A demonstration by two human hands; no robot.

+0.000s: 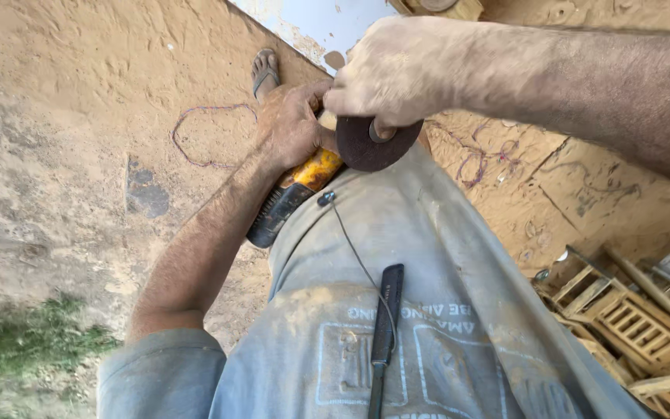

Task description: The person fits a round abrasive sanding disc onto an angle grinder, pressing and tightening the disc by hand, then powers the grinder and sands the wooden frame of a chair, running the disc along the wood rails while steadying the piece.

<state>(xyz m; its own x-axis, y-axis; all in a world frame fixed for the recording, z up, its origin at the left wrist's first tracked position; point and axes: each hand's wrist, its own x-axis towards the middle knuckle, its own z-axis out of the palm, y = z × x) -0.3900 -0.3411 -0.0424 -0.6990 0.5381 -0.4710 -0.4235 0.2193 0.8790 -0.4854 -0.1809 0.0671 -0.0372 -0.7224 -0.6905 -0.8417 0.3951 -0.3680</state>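
We're looking down at sandy ground (71, 85) filling most of the frame, with a patch of grass (17, 349) sitting in the lower left corner. A grey shirt (428, 310) is taking up the lower middle, and a stack of wooden frames (630, 326) is lying in the lower right. The right hand (393, 70) is coming in from the upper right, dusty all over, fingers curled and pinching the dark round grinding disc (370, 143) just above the middle of the frame — thumb pressing on its face. The left hand (292, 124) is wrapping tight around the head of the yellow and black angle grinder (292, 194), which is resting against the shirt at centre, its body pointing down and left. A black clip-on mic (385, 326) is hanging on the shirt at the bottom centre, with a thin cable running up from it. Up top — a foot in a sandal (265, 70), and a purple thread (203, 128) looping on the sand.
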